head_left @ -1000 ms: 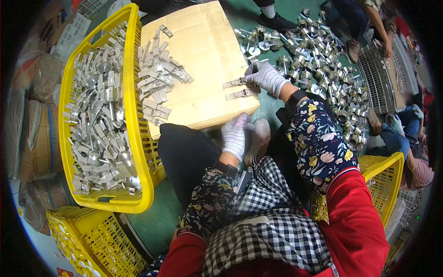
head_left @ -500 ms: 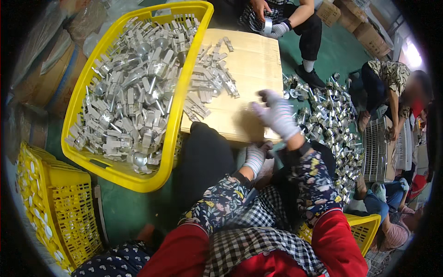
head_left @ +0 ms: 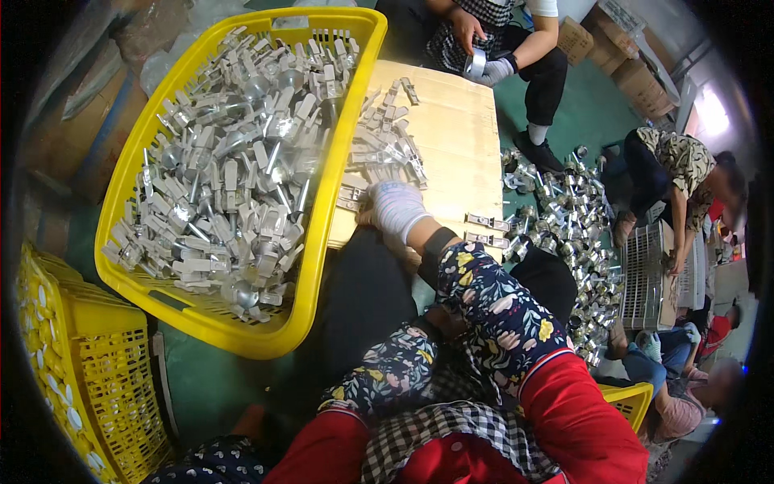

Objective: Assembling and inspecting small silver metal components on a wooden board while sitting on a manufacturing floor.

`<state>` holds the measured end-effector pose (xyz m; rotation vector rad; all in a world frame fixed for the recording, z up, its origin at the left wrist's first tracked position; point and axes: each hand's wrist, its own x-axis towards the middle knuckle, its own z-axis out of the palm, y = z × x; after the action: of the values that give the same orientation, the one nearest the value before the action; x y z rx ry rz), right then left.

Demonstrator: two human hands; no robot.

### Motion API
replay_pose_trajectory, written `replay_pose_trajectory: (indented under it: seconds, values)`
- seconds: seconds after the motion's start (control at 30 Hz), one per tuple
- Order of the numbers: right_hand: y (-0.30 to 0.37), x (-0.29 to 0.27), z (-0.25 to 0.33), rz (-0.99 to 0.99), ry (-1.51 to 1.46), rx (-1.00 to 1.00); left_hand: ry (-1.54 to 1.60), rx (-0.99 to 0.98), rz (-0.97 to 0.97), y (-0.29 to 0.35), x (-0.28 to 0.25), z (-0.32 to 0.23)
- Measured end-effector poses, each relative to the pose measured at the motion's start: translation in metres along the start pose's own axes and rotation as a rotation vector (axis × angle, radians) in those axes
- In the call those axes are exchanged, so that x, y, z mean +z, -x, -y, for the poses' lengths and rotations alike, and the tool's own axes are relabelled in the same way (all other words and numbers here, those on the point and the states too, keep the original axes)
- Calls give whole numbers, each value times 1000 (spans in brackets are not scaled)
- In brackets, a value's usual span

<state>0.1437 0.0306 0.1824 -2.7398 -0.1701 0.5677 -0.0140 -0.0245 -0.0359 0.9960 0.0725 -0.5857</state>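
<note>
My right hand, in a striped white glove, reaches across to the near left part of a cardboard-covered work surface. It is over small grey-and-metal clips beside the crate; its fingers are mostly hidden under the hand. A looser heap of such clips lies just beyond. Two clips rest side by side at the surface's near right corner. Low in front of my lap is my left hand, largely covered by my right forearm, its fingers not readable.
A big yellow crate heaped with grey-handled metal parts stands at left, a second yellow crate below it. Shiny metal parts are piled on the green floor at right. Across from me a person holds a tape roll; others sit at right.
My right hand has swung left from the surface's near right corner to the clips by the crate. Two clips now show at that corner. My left hand has drawn back toward my lap.
</note>
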Motion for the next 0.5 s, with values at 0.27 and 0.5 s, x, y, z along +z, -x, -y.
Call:
replay_pose_trajectory:
  seconds: [0.27,0.5]
  values:
    - [3,-5,-5,-54,3,163,-26,7,74,-8,-9,1]
    - [2,-9,-29,-117,21,178,-156,49,228,7,-25,18]
